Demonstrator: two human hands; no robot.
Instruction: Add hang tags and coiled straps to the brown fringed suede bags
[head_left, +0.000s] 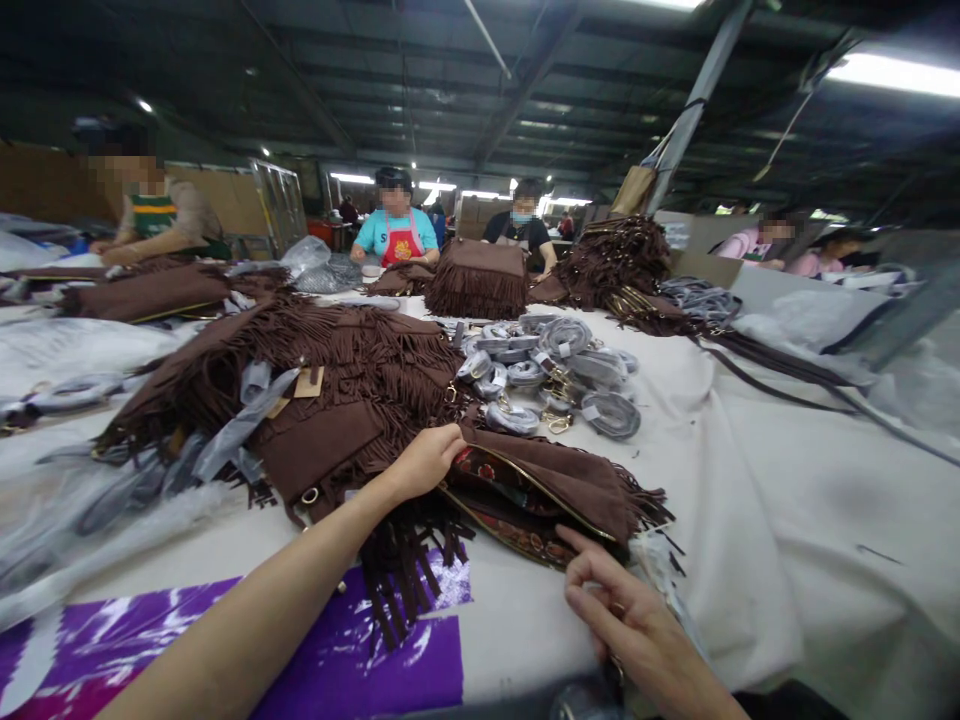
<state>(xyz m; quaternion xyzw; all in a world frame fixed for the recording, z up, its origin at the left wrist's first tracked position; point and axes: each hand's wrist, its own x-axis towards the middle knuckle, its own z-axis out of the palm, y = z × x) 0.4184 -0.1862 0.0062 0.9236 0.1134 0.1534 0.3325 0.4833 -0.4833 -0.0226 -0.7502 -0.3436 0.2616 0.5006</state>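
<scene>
A brown suede fringed bag (570, 485) lies open in front of me, showing a patterned lining and a gold zipper. My left hand (426, 460) reaches forward with fingers curled on the bag's left edge. My right hand (630, 620) is low at the bag's near right corner, fingers pressed on its rim beside crinkled clear plastic (664, 570). Behind the left hand lies a heap of the same brown fringed bags (315, 380) with paper tags.
A pile of plastic-wrapped coiled straps (559, 375) sits mid-table on the white cloth (787, 500). A purple sheet (390, 650) lies at the near edge. More fringed bags (480, 280) stand at the back. Several people work at the far side.
</scene>
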